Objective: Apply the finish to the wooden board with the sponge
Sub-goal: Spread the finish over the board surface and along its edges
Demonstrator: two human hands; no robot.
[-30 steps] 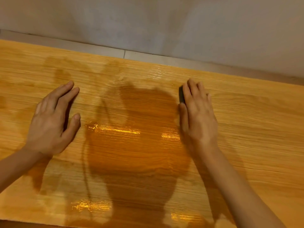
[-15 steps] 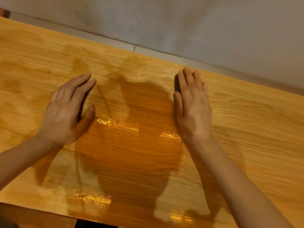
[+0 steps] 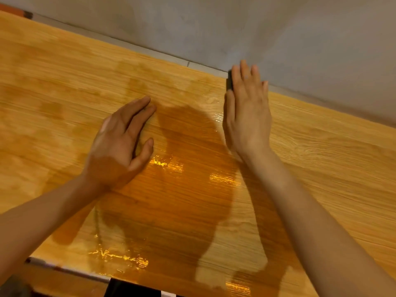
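Dark sponge [image 3: 229, 82] is pressed flat beneath the right hand [image 3: 247, 116] at the wooden board [image 3: 321, 168]'s far edge, one o'clock from the idle, spread-open left hand [image 3: 120, 144].

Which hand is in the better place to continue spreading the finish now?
The right hand: the dark sponge is already under its fingers, at the far edge of the wooden board. The left hand lies flat, empty.
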